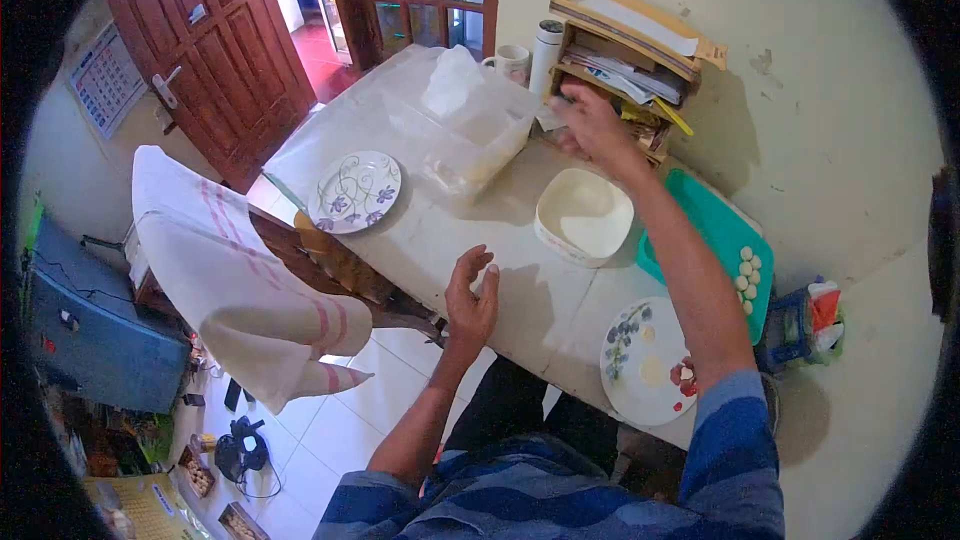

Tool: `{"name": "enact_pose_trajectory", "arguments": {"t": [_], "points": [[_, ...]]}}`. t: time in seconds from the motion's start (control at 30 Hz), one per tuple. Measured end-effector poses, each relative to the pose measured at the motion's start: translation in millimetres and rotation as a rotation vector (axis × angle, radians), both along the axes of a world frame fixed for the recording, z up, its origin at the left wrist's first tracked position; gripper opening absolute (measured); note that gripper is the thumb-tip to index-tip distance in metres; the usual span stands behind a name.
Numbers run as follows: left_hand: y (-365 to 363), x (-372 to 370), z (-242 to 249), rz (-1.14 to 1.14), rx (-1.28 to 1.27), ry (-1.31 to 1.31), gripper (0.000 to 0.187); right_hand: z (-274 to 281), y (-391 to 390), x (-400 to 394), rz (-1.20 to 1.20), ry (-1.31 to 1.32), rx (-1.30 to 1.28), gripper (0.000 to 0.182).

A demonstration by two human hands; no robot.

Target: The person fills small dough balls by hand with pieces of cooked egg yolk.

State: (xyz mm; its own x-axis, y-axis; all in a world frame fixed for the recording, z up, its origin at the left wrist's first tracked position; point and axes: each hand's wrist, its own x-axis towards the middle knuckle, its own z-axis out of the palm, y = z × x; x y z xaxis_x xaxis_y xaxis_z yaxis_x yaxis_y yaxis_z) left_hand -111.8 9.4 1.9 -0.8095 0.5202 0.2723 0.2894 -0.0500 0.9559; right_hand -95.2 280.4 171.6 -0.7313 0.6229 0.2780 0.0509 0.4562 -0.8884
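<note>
My left hand (pixel 472 295) is raised over the table's front edge, its fingers apart and nothing in them. My right hand (pixel 592 125) reaches to the back of the table, beside the wooden shelf and behind the square white bowl (pixel 585 215); it is blurred, and what it may hold is unclear. A large translucent plastic bag or container (pixel 470 135) lies just left of it. Under my right forearm is a green tray (pixel 700 210) with several small white balls (pixel 747 280). Nearer me, a floral plate (pixel 625 385) carries pale flattened pieces and red bits.
A flowered plate (pixel 355 192) rests at the left of the table (pixel 430 255). At the back stand a mug (pixel 511 63), a white bottle (pixel 546 55) and a wooden shelf (pixel 625 25) with papers. A cloth (pixel 225 270) hangs over a chair on the left.
</note>
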Motion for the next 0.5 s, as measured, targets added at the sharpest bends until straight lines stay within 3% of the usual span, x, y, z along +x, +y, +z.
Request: {"name": "enact_pose_trajectory", "arguments": {"t": [0.07,0.1,0.17,0.27,0.4,0.5], "points": [[-5.1,-0.6,-0.6,-0.054,0.107,-0.108,0.039,13.7,-3.6,-24.1,-0.049,-0.122,-0.256,0.042],[-7.7,-2.5,0.4,-0.052,0.104,-0.108,0.039,5.4,6.7,-36.0,-0.047,-0.122,-0.258,0.042],[-14.3,-6.4,14.6,-0.054,0.161,-0.182,0.045,-21.8,24.9,-55.7,0.166,-0.044,-0.486,0.029],[-18.5,-20.1,35.4,-0.018,0.16,-0.3,0.049,-21.8,24.1,-62.7,0.143,-0.122,-0.461,0.028],[-16.5,-28.8,68.1,-0.066,0.267,-0.512,0.071,-20.4,5.2,-37.9,0.15,-0.124,-0.389,0.023],[-21.4,-25.6,83.5,-0.165,0.245,-0.541,0.08,-0.8,-39.2,7.4,0.068,-0.007,-0.459,0.018]]}}
